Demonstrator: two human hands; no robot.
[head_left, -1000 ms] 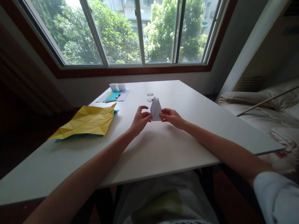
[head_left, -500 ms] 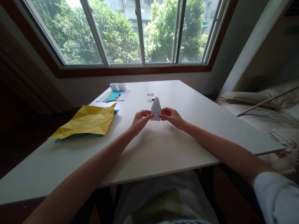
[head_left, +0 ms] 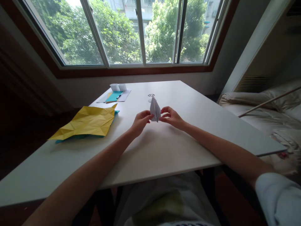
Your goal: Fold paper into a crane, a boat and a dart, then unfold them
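Note:
A small piece of folded white paper (head_left: 155, 110), pointed at the top and with a crease down its middle, stands upright above the white table (head_left: 162, 147). My left hand (head_left: 141, 121) pinches its lower left side between thumb and fingers. At the paper's right edge is my right hand (head_left: 172, 118), its thumb and fingers apart and the tips at or very near the edge. Whether those tips press on the paper is too small to tell.
To the left lies a large creased yellow sheet (head_left: 88, 121) over a teal one (head_left: 80, 137). Farther back are two white paper boxes (head_left: 118, 87), a teal sheet (head_left: 114, 96) and a pen (head_left: 119, 96). Dark-outlined cut-out pieces (head_left: 151, 95) lie behind the folded paper.
The folded paper has turned and shifted slightly left, so its middle crease now faces me. My right hand's fingers have spread a little. My left hand keeps its pinch.

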